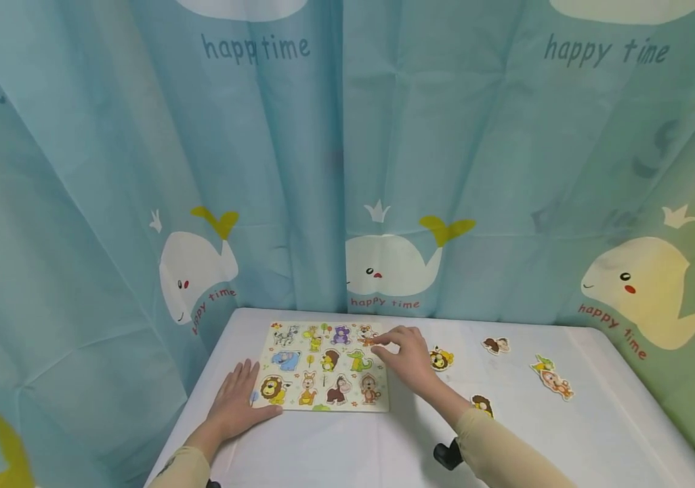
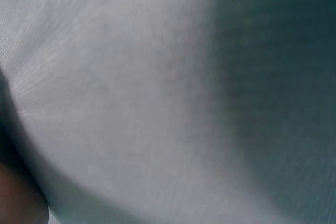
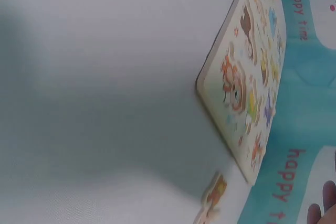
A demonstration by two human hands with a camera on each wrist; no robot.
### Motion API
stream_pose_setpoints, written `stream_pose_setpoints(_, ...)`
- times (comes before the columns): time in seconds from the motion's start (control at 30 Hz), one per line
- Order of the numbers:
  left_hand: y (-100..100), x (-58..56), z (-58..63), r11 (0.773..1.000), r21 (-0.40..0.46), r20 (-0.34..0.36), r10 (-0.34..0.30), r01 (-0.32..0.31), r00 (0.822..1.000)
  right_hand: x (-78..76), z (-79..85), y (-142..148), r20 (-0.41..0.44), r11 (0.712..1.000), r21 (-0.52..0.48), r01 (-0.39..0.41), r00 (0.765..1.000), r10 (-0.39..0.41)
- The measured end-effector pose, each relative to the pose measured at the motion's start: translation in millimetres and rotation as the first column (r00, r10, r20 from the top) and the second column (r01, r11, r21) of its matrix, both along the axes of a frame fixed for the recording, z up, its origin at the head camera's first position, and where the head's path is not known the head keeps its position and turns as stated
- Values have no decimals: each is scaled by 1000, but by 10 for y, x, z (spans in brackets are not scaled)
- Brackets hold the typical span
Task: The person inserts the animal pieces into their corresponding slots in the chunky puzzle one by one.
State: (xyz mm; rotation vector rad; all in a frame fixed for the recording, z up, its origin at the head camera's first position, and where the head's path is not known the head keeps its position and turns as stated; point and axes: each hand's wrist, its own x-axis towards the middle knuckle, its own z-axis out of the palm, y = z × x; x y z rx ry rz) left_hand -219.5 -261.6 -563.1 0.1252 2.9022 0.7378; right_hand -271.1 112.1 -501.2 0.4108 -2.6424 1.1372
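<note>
A cream animal puzzle board (image 1: 295, 404) lies on the white table. Along its left edge my left hand (image 1: 234, 403) rests spread, the thumb at the front left corner; the left wrist view is mostly blurred cloth. My right hand (image 1: 410, 356) is over the board's far right corner, with thumb and forefinger tips right beside the tiger piece (image 1: 367, 335). In the right wrist view, the tiger piece (image 3: 256, 151) sits raised in the board, and nothing shows between the fingertips (image 3: 314, 213) near the right edge. A lion piece (image 1: 441, 358) lies just right of that hand.
Toward the right lie a gorilla piece (image 1: 496, 346), a hedgehog piece (image 1: 482, 404) partly behind the right forearm, a crocodile piece (image 1: 543, 362) and a monkey piece (image 1: 555, 383) overlapping it. A black object (image 1: 447, 455) shows under the right sleeve. Blue whale-print curtain (image 1: 317, 169) hangs behind the table.
</note>
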Motion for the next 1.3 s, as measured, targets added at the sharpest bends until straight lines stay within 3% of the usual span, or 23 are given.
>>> stream_pose_setpoints(0.33, -4, -19, 1, 1000, -6, -1, -4, 4, 1000, 70, -14, 428, 28, 998, -7, 54, 998, -54)
stream_pose_setpoints(0.63, -13, -14, -15, 1000, 26, -55, -11, 12, 998, 119, -15, 816, 59, 995, 18, 102, 993, -102)
stream_pose_setpoints(0.9, 9, -18, -6, 1000, 14, -22, -15, 15, 1000, 202, -12, 1160, 46, 992, 30, 122, 991, -124)
stream_pose_setpoints(1.3, 1, 2, 27, 1000, 0, 17, -24, 24, 1000, 385, -132, 1599, 87, 993, 96, 68, 993, -77)
